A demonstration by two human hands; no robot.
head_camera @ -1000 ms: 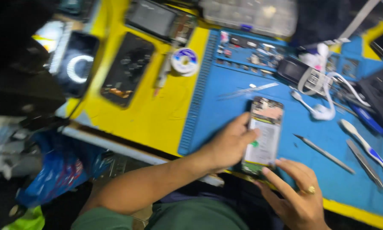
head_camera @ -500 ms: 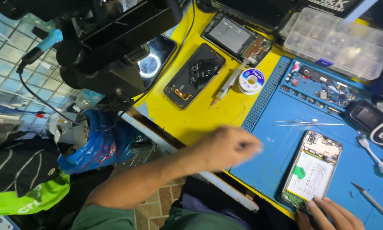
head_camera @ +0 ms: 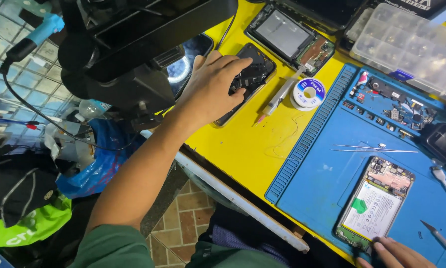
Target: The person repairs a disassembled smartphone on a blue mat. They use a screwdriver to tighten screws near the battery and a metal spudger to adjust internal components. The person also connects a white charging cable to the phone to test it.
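- head view: the left hand (head_camera: pixel 210 89) lies spread, palm down, on a dark phone frame (head_camera: pixel 247 79) on the yellow bench (head_camera: pixel 242 144), near its left edge; the fingers are loosely open over the frame's near end, and i cannot tell whether they grip it.
- just right of that frame lie a syringe (head_camera: pixel 281 95) and a small solder wick spool (head_camera: pixel 308 93).
- the right hand (head_camera: pixel 394 253) shows only partly at the near edge; its fingertips touch the near corner of an opened phone (head_camera: pixel 376 206), with nothing clasped.
- the opened phone lies back-up on the blue mat (head_camera: pixel 322 173), well apart from the left hand.
- tweezers (head_camera: pixel 371 148) lie just beyond the opened phone.
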